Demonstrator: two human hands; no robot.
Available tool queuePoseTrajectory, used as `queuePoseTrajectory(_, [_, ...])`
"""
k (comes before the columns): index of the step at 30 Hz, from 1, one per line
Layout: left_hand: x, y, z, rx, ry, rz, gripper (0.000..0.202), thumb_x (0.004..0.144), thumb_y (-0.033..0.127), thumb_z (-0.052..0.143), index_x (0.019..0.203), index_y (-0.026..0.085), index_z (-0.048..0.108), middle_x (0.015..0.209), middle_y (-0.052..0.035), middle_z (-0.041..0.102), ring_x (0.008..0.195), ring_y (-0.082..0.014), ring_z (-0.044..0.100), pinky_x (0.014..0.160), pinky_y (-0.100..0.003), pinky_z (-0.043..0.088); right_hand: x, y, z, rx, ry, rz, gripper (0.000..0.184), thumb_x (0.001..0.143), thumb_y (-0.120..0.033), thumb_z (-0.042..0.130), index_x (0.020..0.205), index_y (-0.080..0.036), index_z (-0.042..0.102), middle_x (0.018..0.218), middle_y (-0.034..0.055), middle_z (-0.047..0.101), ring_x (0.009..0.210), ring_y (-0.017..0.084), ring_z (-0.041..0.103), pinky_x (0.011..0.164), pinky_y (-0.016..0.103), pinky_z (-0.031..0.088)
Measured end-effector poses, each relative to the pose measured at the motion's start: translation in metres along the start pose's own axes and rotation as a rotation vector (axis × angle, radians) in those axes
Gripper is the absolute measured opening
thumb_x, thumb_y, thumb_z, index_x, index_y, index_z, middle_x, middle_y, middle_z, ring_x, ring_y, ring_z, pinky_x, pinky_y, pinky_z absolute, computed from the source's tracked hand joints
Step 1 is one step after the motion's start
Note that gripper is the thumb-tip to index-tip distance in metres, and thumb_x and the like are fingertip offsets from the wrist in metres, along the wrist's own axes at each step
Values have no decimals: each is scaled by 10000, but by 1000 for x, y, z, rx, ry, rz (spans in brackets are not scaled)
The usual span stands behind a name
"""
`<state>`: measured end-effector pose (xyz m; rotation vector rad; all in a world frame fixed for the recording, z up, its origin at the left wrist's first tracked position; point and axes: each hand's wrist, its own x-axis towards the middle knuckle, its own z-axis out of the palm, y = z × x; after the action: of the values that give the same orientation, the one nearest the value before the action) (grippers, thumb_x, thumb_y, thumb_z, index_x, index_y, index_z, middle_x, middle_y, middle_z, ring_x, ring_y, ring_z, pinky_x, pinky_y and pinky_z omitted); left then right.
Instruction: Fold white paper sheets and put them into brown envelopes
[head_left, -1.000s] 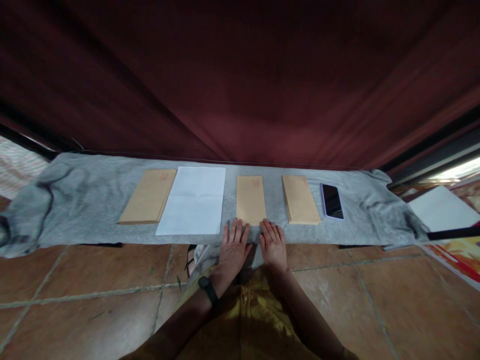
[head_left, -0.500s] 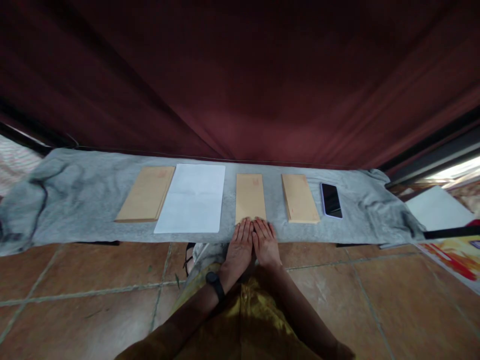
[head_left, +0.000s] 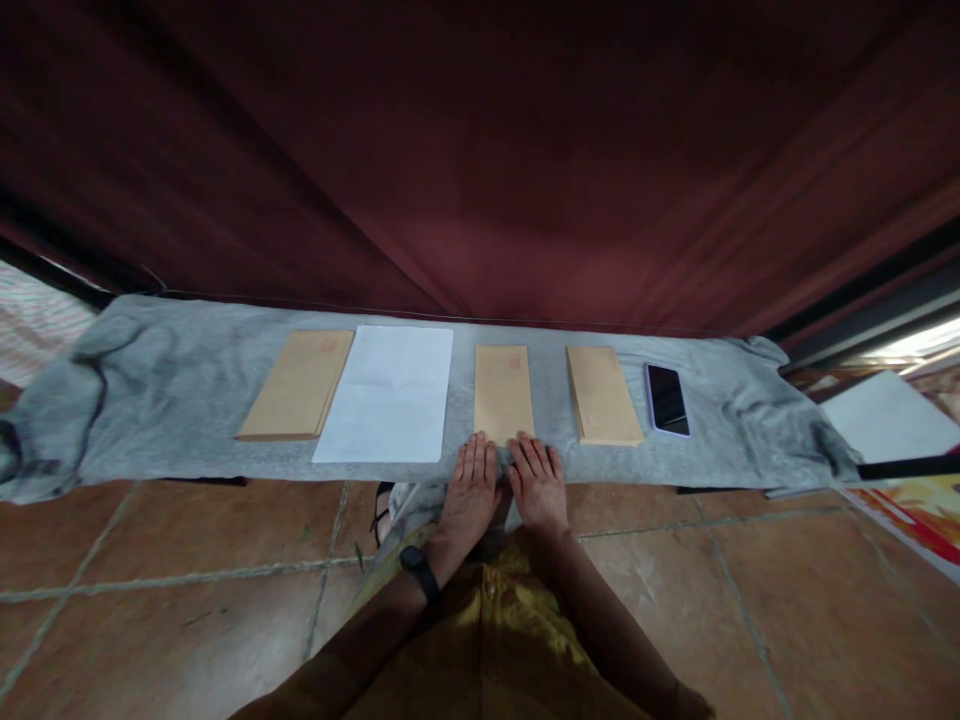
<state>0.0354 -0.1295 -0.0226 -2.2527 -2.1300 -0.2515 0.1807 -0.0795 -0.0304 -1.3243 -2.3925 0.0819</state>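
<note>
My left hand and my right hand lie flat, palms down, side by side on the front edge of a grey cloth. Their fingers are stretched out and hold nothing. The fingertips reach the near end of a brown envelope lying in the middle of the cloth. A black band sits on my left wrist. A white sheet of paper lies left of that envelope, with a brown envelope stack beside it. Another brown envelope stack and a dark phone lie to the right.
A dark red curtain hangs right behind the cloth. Brown tiled floor spreads in front. A white sheet and colourful printed paper lie at the right edge. My yellow garment covers my lap at the bottom.
My hands came together at the near end of the middle envelope half a second ago and have now spread slightly apart. They still rest flat on the cloth edge.
</note>
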Motion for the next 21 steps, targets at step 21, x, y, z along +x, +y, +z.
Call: queuePoseTrajectory(21, [0,2,-1,31,-21,14,694,929,173,502,1571,81,255,1640,-269,188,1527,-344,197,1222,-570,268,-5,7,-11,1,39,15,520,1060,-311,344,1541,-116,379,1560,153,443,1483,268,337,1209,525,248])
